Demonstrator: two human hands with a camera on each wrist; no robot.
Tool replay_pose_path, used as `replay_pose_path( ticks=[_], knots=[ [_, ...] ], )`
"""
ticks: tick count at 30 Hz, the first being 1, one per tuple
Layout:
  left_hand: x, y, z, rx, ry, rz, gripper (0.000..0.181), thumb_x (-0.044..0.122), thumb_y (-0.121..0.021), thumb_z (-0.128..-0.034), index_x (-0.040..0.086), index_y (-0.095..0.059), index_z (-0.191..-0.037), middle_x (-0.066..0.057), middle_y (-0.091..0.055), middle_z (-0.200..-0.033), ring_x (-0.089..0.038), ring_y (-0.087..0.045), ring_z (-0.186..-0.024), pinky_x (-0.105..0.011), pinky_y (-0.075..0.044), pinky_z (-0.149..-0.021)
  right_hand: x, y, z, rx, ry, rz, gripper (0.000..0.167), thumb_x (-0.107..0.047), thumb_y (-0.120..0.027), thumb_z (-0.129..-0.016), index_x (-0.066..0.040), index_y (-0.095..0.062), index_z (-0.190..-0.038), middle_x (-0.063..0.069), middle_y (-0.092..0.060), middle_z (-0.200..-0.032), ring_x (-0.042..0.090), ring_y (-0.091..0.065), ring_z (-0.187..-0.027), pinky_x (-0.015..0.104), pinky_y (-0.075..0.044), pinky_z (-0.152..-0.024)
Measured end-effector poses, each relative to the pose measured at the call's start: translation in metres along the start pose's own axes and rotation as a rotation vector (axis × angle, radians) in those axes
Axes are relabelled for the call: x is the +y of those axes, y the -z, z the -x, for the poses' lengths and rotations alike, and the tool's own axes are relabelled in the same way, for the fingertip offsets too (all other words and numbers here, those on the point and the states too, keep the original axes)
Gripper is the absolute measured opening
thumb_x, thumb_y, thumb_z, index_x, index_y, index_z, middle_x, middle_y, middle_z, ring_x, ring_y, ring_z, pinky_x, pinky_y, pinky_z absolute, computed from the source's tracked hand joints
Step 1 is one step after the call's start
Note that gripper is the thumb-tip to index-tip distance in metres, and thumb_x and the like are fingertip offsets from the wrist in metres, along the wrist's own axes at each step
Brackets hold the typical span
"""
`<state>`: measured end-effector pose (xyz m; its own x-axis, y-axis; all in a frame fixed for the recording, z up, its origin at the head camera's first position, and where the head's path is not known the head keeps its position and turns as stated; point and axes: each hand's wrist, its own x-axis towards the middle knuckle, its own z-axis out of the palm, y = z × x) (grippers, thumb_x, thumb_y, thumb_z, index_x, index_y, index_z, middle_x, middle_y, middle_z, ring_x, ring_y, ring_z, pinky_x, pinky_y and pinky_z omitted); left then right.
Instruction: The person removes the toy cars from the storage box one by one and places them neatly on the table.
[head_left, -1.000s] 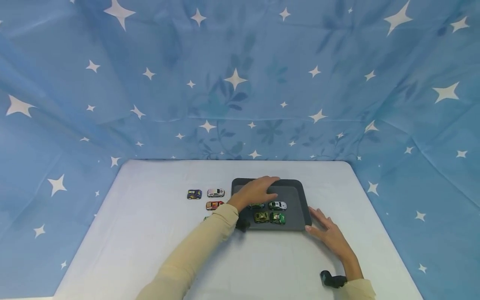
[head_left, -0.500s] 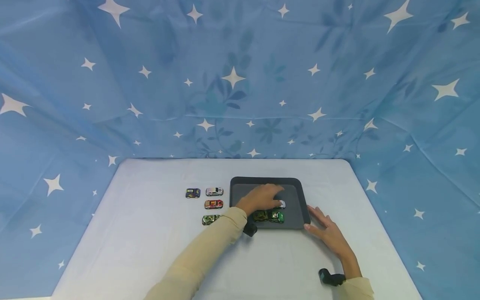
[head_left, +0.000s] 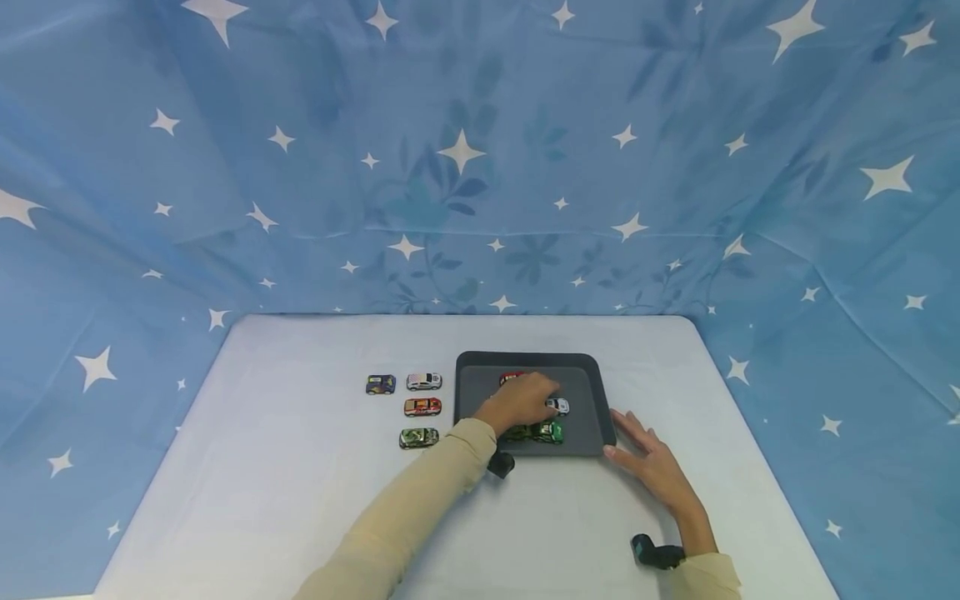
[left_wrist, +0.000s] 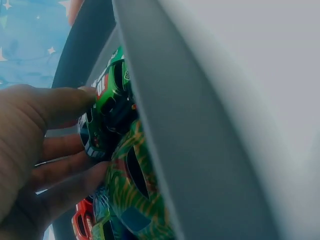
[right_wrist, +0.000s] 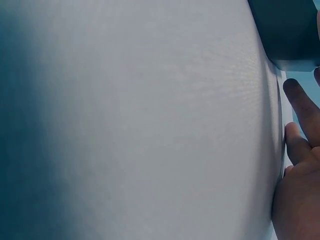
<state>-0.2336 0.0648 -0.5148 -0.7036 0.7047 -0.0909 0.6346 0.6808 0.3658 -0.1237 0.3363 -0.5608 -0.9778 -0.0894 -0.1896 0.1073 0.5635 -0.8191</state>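
Note:
My left hand (head_left: 521,398) is low inside the dark grey tray (head_left: 468,429). Its thumb and fingers bracket a white toy car (head_left: 560,406), partly covered by the hand. The left wrist view shows that white car (left_wrist: 89,136) between thumb and fingertips, beside a green toy car (left_wrist: 111,92) and a camouflage toy car (left_wrist: 132,182). A red toy car (head_left: 512,378) peeks out behind the hand. At the tray's front right corner, my right hand (head_left: 656,468) lies with spread, fairly straight fingers, thumb against or close to the rim.
Left of the tray on the white table (head_left: 300,483) stand a dark blue toy car (head_left: 381,384), a white-pink one (head_left: 424,382), a red-orange one (head_left: 422,407) and a camouflage one (head_left: 418,437). A star-patterned blue curtain (head_left: 480,275) hangs behind.
My left hand has come down and nearer within the tray, from the back onto the white car, uncovering the red car. My right hand has stayed at the tray corner; the view has shifted slightly.

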Motion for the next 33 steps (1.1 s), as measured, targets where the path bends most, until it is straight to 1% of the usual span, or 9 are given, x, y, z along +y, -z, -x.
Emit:
replay_pose_path(
  ticks=[4, 6, 9, 15, 23, 25, 27, 29, 33],
  knots=[
    [0.000, -0.002, 0.000, 0.024, -0.009, -0.035, 0.030, 0.025, -0.074, -0.1049, 0.012, -0.074, -0.132, -0.001, -0.074, -0.118, -0.011, -0.070, -0.101, -0.025, -0.056, -0.079, -0.003, -0.001, -0.001, 0.002, 0.001, 0.013, 0.078, -0.042, -0.076, -0.100, -0.014, -0.044, -0.166, 0.022, -0.021, -0.174, 0.044, -0.006, -0.162, 0.069, 0.000, -0.126],
    [0.000, -0.002, -0.001, 0.035, -0.011, -0.049, 0.025, 0.024, -0.075, -0.1044, 0.013, -0.076, -0.127, 0.001, -0.074, -0.111, -0.009, -0.068, -0.094, -0.024, -0.054, -0.073, -0.004, 0.000, -0.001, 0.003, -0.002, 0.015, 0.078, -0.043, -0.076, -0.100, -0.014, -0.044, -0.165, 0.022, -0.021, -0.174, 0.044, -0.006, -0.162, 0.070, -0.001, -0.125],
    [0.002, -0.003, -0.001, 0.051, -0.014, -0.072, 0.018, 0.021, -0.075, -0.1038, 0.014, -0.077, -0.120, 0.002, -0.074, -0.105, -0.008, -0.067, -0.089, -0.024, -0.053, -0.070, -0.006, 0.000, -0.001, 0.002, -0.009, 0.018, 0.078, -0.043, -0.076, -0.100, -0.015, -0.044, -0.165, 0.023, -0.020, -0.174, 0.045, -0.006, -0.162, 0.071, -0.001, -0.125],
    [0.002, -0.005, -0.002, 0.077, -0.027, -0.099, 0.015, 0.020, -0.077, -0.1025, 0.014, -0.078, -0.116, 0.002, -0.075, -0.103, -0.009, -0.069, -0.092, -0.023, -0.056, -0.075, -0.007, -0.001, 0.000, 0.005, -0.012, 0.017, 0.078, -0.043, -0.077, -0.099, -0.016, -0.045, -0.165, 0.022, -0.021, -0.174, 0.044, -0.006, -0.162, 0.071, -0.001, -0.125],
    [-0.003, -0.005, -0.002, 0.084, -0.040, -0.021, 0.014, 0.017, -0.078, -0.1013, 0.012, -0.079, -0.114, 0.001, -0.076, -0.103, -0.008, -0.068, -0.087, -0.023, -0.055, -0.073, -0.005, -0.001, -0.001, 0.002, -0.025, 0.018, 0.079, -0.044, -0.077, -0.099, -0.016, -0.045, -0.165, 0.022, -0.020, -0.175, 0.048, -0.002, -0.161, 0.075, -0.001, -0.122],
    [-0.005, -0.003, -0.002, 0.083, -0.049, -0.001, 0.012, 0.016, -0.078, -0.1016, 0.012, -0.079, -0.112, 0.002, -0.075, -0.100, -0.008, -0.066, -0.084, -0.024, -0.054, -0.072, -0.004, -0.001, -0.001, 0.001, -0.030, 0.020, 0.079, -0.045, -0.076, -0.099, -0.016, -0.044, -0.166, 0.021, -0.020, -0.175, 0.049, -0.001, -0.161, 0.076, -0.001, -0.122],
    [-0.006, -0.001, -0.002, 0.084, -0.060, 0.011, 0.012, 0.016, -0.077, -0.1020, 0.012, -0.079, -0.113, 0.002, -0.075, -0.101, -0.008, -0.065, -0.084, -0.024, -0.053, -0.074, -0.003, 0.000, -0.001, 0.001, -0.032, 0.020, 0.079, -0.045, -0.076, -0.099, -0.016, -0.044, -0.166, 0.021, -0.020, -0.175, 0.050, 0.000, -0.161, 0.077, -0.001, -0.121],
    [-0.007, 0.004, -0.001, 0.082, -0.066, 0.020, 0.015, 0.017, -0.077, -0.1025, 0.012, -0.079, -0.117, 0.001, -0.076, -0.105, -0.009, -0.067, -0.088, -0.025, -0.055, -0.078, -0.002, 0.000, -0.001, 0.000, -0.037, 0.017, 0.079, -0.045, -0.076, -0.099, -0.016, -0.044, -0.166, 0.021, -0.019, -0.175, 0.050, 0.000, -0.161, 0.077, -0.001, -0.121],
    [-0.008, 0.014, 0.002, 0.076, -0.071, 0.042, 0.024, 0.018, -0.075, -0.1037, 0.011, -0.078, -0.126, -0.002, -0.077, -0.118, -0.013, -0.072, -0.102, -0.027, -0.058, -0.086, 0.000, 0.000, 0.001, 0.001, -0.052, 0.012, 0.080, -0.045, -0.076, -0.099, -0.017, -0.043, -0.166, 0.020, -0.018, -0.176, 0.050, 0.001, -0.161, 0.077, 0.000, -0.121]
  ],
)
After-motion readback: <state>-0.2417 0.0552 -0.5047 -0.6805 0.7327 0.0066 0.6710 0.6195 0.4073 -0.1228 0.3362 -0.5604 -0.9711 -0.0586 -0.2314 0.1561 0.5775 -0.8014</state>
